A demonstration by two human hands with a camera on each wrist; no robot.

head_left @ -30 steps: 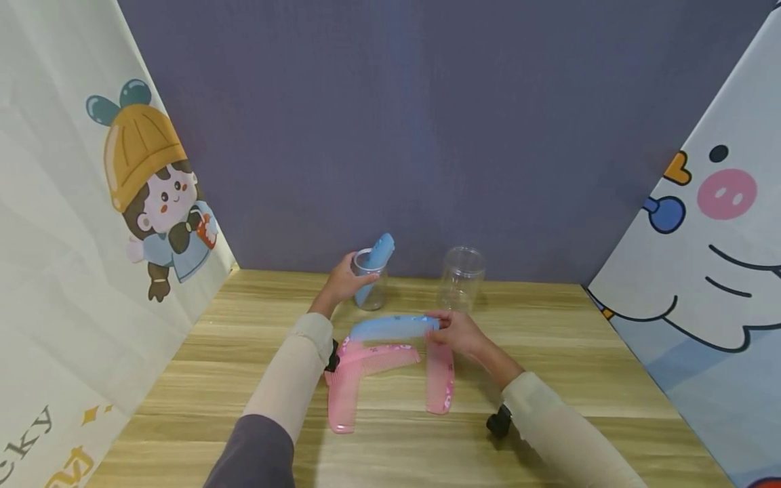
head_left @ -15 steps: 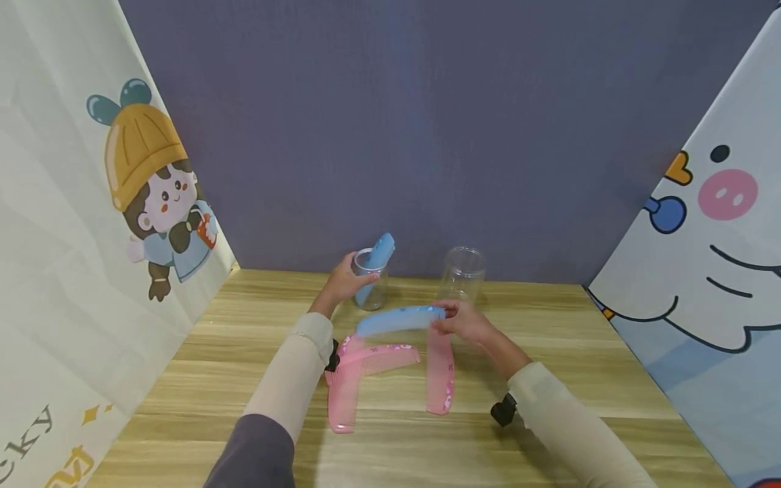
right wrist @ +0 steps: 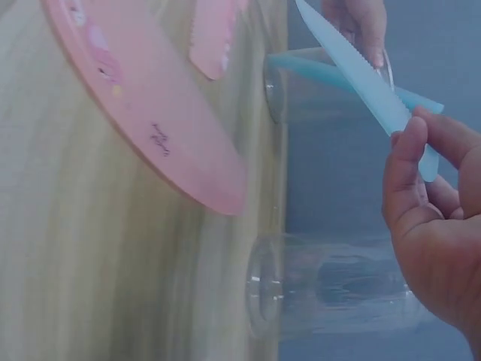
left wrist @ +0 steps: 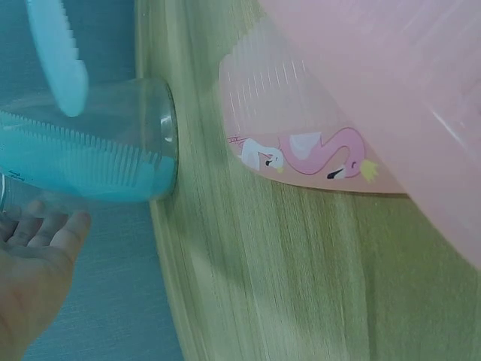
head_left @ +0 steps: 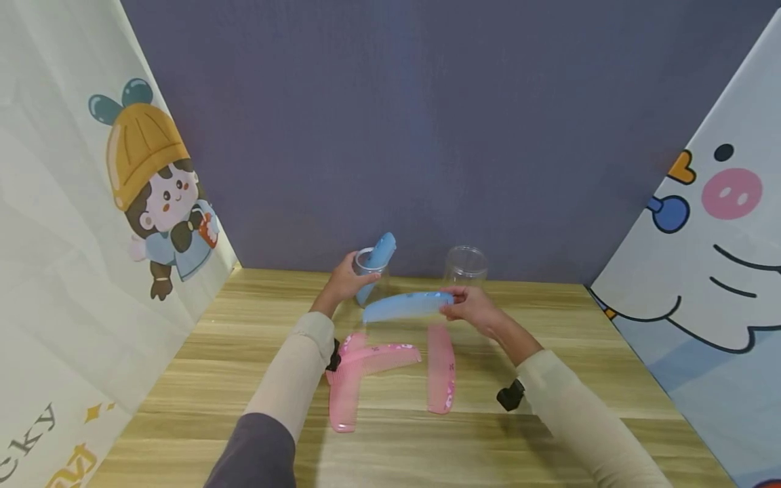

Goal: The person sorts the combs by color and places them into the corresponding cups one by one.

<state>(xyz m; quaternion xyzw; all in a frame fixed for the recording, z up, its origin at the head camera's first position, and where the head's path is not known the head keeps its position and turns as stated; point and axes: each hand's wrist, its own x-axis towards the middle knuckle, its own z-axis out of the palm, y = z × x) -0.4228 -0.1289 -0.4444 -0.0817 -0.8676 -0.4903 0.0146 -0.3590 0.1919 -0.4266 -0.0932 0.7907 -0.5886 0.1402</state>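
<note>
At the back of the table my left hand (head_left: pixel 345 280) grips a clear jar (left wrist: pixel 124 105) near its rim, thumb in front. Inside leans a blue comb (head_left: pixel 382 249), its upper end sticking out above the rim. My right hand (head_left: pixel 477 310) pinches the right end of a second blue comb (head_left: pixel 403 306), held up off the table with its teeth facing down. The free end of this comb overlaps the left jar's lower part in the head view. Below lie pink combs: one upright in view (head_left: pixel 345 403), another slanting across it (head_left: pixel 390 356), and a third (head_left: pixel 441 373) to the right.
A second clear jar (head_left: pixel 466 263) stands behind my right hand, its lower part hidden by the hand and the comb. A dark panel (head_left: pixel 403 135) rises at the table's back edge. Printed cloths hang at the left (head_left: pixel 67 224) and right (head_left: pixel 708 271).
My right hand has lifted the blue comb off the pink combs, moving it up, back and slightly right. The left hand has stayed on its jar.
</note>
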